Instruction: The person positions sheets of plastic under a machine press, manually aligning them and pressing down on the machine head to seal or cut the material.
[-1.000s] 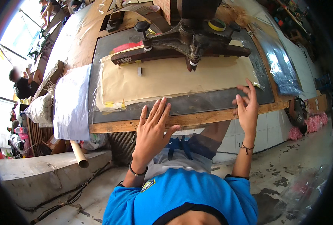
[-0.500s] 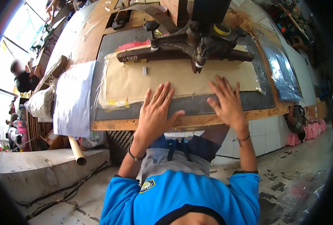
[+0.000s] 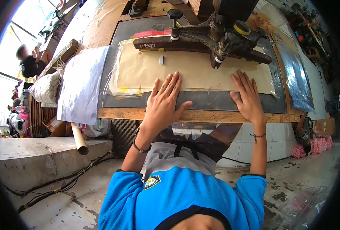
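My left hand (image 3: 164, 100) lies flat, palm down, over the near edge of a cream sheet (image 3: 200, 69), its thumb out to the side. Farther right, my right hand (image 3: 248, 97) also rests flat, fingertips on the sheet's near part and fingers close together. Neither hand grips anything. Under the sheet is a dark grey mat (image 3: 212, 104), with clear plastic film showing around the sheet's ends. A dark metal clamp bar (image 3: 177, 45) with knobs and a central arm spans the sheet's far part. A small pale tag (image 3: 161, 59) sits just below the bar.
A roll of yellow tape (image 3: 242, 27) rests on the clamp. Translucent plastic sheets (image 3: 82, 86) hang over the table's left edge, and bluish film (image 3: 294, 78) lies at the right. A cardboard tube (image 3: 79, 140) juts out below. Another person (image 3: 32, 63) sits at far left.
My hands are farther apart, and the right one has shifted right with its fingers drawn closer together. The whole view has shifted slightly. Sheet and clamp look unchanged.
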`<state>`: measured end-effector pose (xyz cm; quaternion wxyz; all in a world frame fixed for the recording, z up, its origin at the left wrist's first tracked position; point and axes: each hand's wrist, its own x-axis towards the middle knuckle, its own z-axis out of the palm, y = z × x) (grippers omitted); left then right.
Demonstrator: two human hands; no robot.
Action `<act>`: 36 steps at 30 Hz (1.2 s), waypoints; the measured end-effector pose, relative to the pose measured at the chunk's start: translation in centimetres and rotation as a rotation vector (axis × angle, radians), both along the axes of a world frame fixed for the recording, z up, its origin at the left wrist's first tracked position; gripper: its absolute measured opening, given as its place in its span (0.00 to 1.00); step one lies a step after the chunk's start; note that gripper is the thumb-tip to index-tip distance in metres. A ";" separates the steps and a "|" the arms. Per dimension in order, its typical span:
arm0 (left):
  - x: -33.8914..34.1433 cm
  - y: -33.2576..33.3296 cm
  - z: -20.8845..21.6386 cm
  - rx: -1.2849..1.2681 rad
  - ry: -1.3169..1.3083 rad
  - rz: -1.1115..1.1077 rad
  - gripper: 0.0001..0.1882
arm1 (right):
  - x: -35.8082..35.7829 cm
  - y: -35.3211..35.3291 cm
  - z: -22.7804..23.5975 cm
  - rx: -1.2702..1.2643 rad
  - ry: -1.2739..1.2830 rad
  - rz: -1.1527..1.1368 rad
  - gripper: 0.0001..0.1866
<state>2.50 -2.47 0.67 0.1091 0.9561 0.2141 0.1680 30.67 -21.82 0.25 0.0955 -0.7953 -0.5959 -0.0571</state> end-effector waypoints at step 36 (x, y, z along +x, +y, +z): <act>0.9 0.7 -1.5 -0.010 -0.093 0.093 0.43 | 1.1 2.8 -0.2 0.042 0.085 -0.082 0.32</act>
